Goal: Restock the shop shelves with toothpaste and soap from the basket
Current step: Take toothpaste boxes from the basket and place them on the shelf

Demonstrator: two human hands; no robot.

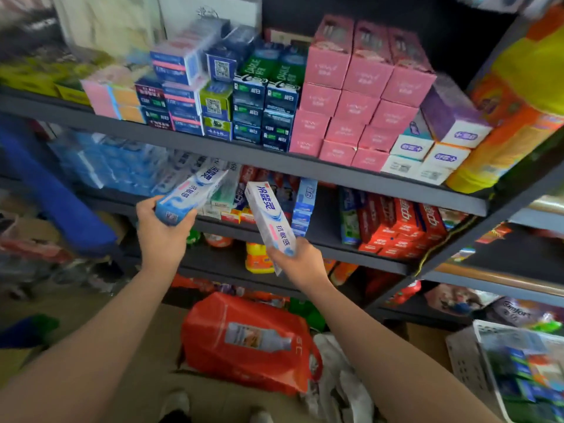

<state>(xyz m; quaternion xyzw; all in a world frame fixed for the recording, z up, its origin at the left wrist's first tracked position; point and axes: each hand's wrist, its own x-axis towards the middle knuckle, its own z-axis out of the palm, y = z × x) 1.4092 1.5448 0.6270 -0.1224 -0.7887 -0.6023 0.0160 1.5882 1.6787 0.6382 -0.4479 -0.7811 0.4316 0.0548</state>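
Note:
My left hand grips the lower end of a white and blue toothpaste box that tilts up to the right, its far end at the front of the middle shelf. My right hand holds a second toothpaste box of the same kind, nearly upright and leaning left, in front of that shelf. Both boxes are close to the stacked toothpaste boxes on the shelf. The white basket with several blue and green boxes stands on the floor at the lower right.
The upper shelf holds rows of blue, green, pink and purple boxes. Red toothpaste boxes lie at the right of the middle shelf, with a dark gap left of them. A red bag stands on the floor below my arms.

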